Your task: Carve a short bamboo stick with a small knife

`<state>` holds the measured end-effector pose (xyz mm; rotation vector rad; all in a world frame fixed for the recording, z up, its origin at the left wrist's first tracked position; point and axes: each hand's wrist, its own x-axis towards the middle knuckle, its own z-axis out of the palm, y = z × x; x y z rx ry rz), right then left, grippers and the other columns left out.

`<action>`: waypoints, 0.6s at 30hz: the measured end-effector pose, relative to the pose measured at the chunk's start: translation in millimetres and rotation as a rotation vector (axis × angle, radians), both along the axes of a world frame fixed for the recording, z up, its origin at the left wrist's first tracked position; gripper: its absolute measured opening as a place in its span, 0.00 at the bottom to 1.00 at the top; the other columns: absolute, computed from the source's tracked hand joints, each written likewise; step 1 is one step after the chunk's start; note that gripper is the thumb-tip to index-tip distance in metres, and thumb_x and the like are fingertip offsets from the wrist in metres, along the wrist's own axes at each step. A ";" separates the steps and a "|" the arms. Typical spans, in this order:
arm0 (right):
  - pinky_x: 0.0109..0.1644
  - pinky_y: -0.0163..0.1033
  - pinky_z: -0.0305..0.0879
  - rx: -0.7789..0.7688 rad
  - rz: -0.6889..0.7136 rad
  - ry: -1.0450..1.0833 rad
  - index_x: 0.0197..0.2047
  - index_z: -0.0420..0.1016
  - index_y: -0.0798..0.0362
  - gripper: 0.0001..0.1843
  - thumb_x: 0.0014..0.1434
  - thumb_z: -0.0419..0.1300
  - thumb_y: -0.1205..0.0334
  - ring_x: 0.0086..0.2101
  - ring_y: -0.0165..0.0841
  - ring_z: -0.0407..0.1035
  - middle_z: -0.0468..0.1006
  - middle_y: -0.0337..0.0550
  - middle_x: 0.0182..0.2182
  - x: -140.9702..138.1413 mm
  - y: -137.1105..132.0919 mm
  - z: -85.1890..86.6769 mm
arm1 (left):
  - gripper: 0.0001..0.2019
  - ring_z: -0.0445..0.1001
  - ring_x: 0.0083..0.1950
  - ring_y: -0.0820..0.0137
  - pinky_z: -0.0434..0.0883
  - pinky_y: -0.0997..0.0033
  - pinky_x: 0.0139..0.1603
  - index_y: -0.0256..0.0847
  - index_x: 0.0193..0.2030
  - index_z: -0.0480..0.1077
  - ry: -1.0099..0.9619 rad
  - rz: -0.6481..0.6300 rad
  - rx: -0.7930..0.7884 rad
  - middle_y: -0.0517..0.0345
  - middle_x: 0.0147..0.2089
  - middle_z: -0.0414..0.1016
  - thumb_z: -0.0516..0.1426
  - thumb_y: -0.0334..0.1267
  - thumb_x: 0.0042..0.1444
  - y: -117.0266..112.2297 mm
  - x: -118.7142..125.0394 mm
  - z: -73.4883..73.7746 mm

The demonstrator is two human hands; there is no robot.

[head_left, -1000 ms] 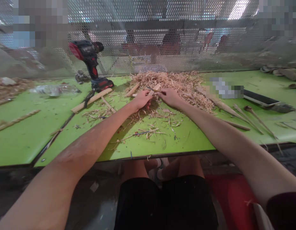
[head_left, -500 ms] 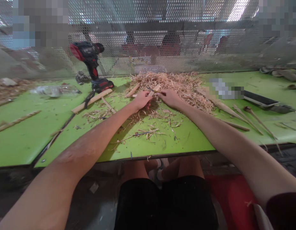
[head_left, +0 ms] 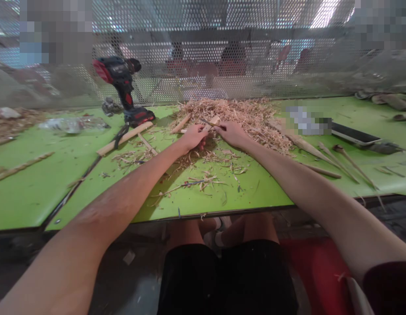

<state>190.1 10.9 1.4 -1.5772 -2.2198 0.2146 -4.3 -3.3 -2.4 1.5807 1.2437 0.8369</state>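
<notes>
Over the green tabletop [head_left: 190, 203], my left hand [head_left: 193, 137] is closed around a pale piece of wood [head_left: 215, 119], whose end sticks out past the fingers. My right hand [head_left: 236, 133] pinches a small carving knife [head_left: 207, 122]; its thin dark blade lies across the wood and points to the left. The fingers cover most of the knife's handle. Right behind both hands rises a heap of wood shavings [head_left: 229, 107], and more curls lie scattered below them.
A red and black cordless drill [head_left: 126, 87] stands at the left by a wooden stick [head_left: 124, 139]. To the right lie a dark flat device [head_left: 352, 132] and several thin sticks [head_left: 316, 149]. A perforated metal screen [head_left: 203, 57] closes off the back.
Both hands keep nearly the same place and grip, with the blade still against the wood. The whole view has shifted very slightly.
</notes>
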 end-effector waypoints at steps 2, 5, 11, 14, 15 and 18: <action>0.38 0.39 0.51 0.003 -0.013 0.006 0.37 0.77 0.54 0.20 0.76 0.54 0.52 0.33 0.34 0.62 0.78 0.46 0.34 0.2 -0.1 -0.3 | 0.06 0.66 0.22 0.79 0.66 0.79 0.24 0.40 0.41 0.69 -0.008 0.001 -0.002 0.68 0.24 0.65 0.56 0.31 0.73 -0.2 0.1 0.3; 0.37 0.38 0.51 -0.015 0.005 0.025 0.37 0.78 0.55 0.20 0.76 0.55 0.52 0.33 0.33 0.62 0.78 0.44 0.32 0.8 -1.6 0.4 | 0.06 0.66 0.21 0.79 0.66 0.80 0.23 0.40 0.41 0.69 -0.017 -0.010 -0.001 0.68 0.23 0.64 0.56 0.31 0.73 -0.8 0.0 0.3; 0.36 0.38 0.50 0.016 -0.005 0.039 0.34 0.77 0.55 0.21 0.75 0.54 0.52 0.31 0.33 0.61 0.75 0.43 0.30 1.0 -1.8 -0.4 | 0.07 0.65 0.21 0.79 0.65 0.80 0.23 0.40 0.40 0.69 -0.019 -0.007 0.002 0.68 0.23 0.64 0.57 0.34 0.73 -0.2 -0.4 -1.6; 0.36 0.38 0.49 0.025 -0.002 0.038 0.32 0.75 0.55 0.23 0.75 0.53 0.51 0.31 0.32 0.60 0.74 0.42 0.29 1.5 0.1 -1.6 | 0.06 0.65 0.21 0.79 0.65 0.80 0.23 0.40 0.41 0.70 -0.023 -0.008 -0.001 0.68 0.23 0.64 0.57 0.34 0.74 0.6 -0.5 -2.4; 0.36 0.38 0.49 0.022 0.007 0.040 0.32 0.75 0.55 0.23 0.76 0.53 0.51 0.31 0.32 0.60 0.74 0.42 0.29 1.7 0.4 -1.8 | 0.06 0.65 0.21 0.78 0.65 0.80 0.23 0.40 0.42 0.70 -0.024 -0.011 0.001 0.68 0.23 0.64 0.57 0.34 0.74 0.7 -0.6 -2.5; 0.36 0.37 0.50 0.013 0.009 0.039 0.32 0.75 0.54 0.22 0.76 0.53 0.51 0.31 0.32 0.61 0.75 0.43 0.30 1.8 0.4 -1.5 | 0.06 0.65 0.21 0.78 0.66 0.80 0.23 0.40 0.42 0.70 -0.019 -0.010 0.005 0.67 0.23 0.65 0.57 0.35 0.74 0.9 -0.8 -2.4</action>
